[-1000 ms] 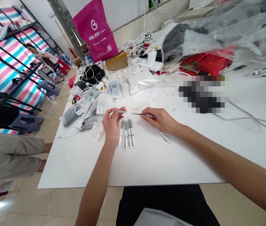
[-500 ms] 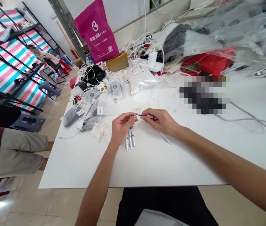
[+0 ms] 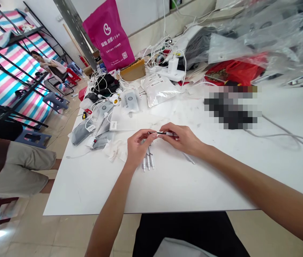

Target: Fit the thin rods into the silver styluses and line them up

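A slim pen (image 3: 169, 134) with a dark front part and a pale barrel is held level above the table. Closed fingers of my left hand (image 3: 137, 148) grip its dark end. My right hand (image 3: 183, 139) pinches the pale barrel from the other side. The fingers cover parts of the pen, so I cannot tell whether it is one piece or two parts joined. Just below my left hand, several whitish pens (image 3: 148, 162) lie side by side, their upper ends partly hidden. One more pale pen (image 3: 189, 159) rests under my right wrist, partly covered.
A crumpled tissue (image 3: 115, 150) and grey pouches (image 3: 83, 132) lie left of my hands. Behind are a white packet (image 3: 159, 89), tangled cables, a magenta bag (image 3: 110, 35) and a red bag (image 3: 248, 69). A cable (image 3: 282, 135) runs at right. A person (image 3: 20, 167) is at far left.
More of the pale barrel shows by my right fingers, where a darker piece showed before. Both hands stay nearly in place, still closed on the pen.
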Action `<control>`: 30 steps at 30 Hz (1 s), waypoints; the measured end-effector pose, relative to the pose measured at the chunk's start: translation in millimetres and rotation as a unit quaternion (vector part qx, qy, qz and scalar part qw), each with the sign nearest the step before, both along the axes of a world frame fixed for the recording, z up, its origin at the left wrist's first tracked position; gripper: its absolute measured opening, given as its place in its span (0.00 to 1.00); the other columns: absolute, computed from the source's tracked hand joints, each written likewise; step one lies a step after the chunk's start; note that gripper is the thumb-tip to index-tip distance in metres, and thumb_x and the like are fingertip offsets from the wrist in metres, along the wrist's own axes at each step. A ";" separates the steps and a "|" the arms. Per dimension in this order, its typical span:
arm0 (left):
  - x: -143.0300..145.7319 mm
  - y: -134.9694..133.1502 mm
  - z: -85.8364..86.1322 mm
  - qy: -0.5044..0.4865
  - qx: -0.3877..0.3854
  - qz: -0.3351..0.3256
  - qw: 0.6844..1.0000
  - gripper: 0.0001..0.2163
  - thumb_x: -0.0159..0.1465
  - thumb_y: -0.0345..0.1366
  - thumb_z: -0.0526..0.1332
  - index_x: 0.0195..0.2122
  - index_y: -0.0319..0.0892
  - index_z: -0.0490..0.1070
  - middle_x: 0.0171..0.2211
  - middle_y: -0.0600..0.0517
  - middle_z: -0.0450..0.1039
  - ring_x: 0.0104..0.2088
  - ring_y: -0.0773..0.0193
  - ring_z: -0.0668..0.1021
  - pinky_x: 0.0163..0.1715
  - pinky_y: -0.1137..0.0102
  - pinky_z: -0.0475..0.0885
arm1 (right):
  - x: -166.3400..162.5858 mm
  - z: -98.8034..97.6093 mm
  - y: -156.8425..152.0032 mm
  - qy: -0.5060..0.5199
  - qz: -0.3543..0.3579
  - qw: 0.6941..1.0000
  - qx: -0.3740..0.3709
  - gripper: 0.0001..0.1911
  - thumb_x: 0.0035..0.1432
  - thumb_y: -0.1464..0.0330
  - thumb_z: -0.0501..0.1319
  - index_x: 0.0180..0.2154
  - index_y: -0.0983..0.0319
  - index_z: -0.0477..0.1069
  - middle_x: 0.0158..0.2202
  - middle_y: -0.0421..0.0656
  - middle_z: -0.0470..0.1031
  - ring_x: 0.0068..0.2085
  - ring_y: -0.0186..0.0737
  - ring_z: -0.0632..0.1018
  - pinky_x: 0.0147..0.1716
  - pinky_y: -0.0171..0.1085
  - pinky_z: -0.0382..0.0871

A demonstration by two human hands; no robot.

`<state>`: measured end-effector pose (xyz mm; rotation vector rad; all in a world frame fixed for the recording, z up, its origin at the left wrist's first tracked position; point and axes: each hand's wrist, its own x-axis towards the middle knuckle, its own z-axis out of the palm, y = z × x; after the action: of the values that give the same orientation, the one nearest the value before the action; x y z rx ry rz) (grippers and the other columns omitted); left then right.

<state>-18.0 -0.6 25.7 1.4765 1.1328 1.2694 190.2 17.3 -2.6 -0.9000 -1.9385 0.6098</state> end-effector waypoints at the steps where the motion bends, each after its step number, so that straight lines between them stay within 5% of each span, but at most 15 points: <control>1: 0.2 0.4 0.7 -0.005 0.005 0.010 1.000 0.09 0.63 0.44 0.73 0.40 0.46 0.84 0.36 0.50 0.82 0.37 0.63 0.83 0.44 0.67 0.78 | 0.5 -0.4 0.3 0.000 -0.002 1.000 -0.005 0.11 0.73 0.57 0.61 0.47 0.58 0.71 0.34 0.39 0.77 0.26 0.33 0.67 0.28 0.35 0.63; 10: -3.5 6.1 4.9 -0.051 -0.002 0.058 0.997 0.12 0.62 0.45 0.74 0.39 0.42 0.83 0.32 0.50 0.82 0.36 0.63 0.84 0.42 0.68 0.78 | 3.7 2.1 3.6 0.003 -0.012 1.000 0.007 0.09 0.74 0.60 0.59 0.43 0.59 0.71 0.31 0.38 0.74 0.26 0.32 0.66 0.29 0.35 0.62; 16: -7.7 12.1 -1.5 -0.140 -0.038 0.059 0.988 0.15 0.62 0.44 0.75 0.46 0.43 0.83 0.42 0.46 0.86 0.39 0.61 0.86 0.47 0.66 0.78 | 3.7 0.8 4.2 0.000 -0.021 1.000 0.017 0.09 0.74 0.61 0.59 0.42 0.59 0.71 0.29 0.38 0.73 0.25 0.32 0.65 0.28 0.35 0.61; 24: -18.9 21.8 -0.7 -0.327 -0.085 0.059 0.939 0.08 0.73 0.39 0.64 0.48 0.43 0.79 0.59 0.45 0.80 0.65 0.57 0.77 0.66 0.62 0.73 | 3.2 0.0 4.7 -0.012 -0.024 1.000 0.007 0.10 0.74 0.60 0.58 0.42 0.59 0.71 0.29 0.38 0.73 0.25 0.33 0.66 0.29 0.36 0.62; 30: -16.6 19.8 2.4 -0.339 -0.098 0.045 0.935 0.07 0.75 0.37 0.60 0.48 0.42 0.77 0.62 0.45 0.78 0.69 0.58 0.73 0.69 0.62 0.69 | 3.7 -1.7 5.0 -0.024 -0.023 0.999 0.000 0.10 0.74 0.59 0.58 0.42 0.59 0.72 0.29 0.38 0.73 0.26 0.33 0.66 0.30 0.36 0.63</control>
<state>-34.6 19.2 28.0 0.7399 0.8270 1.5143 193.9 22.3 -4.2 -0.9643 -1.9556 0.5669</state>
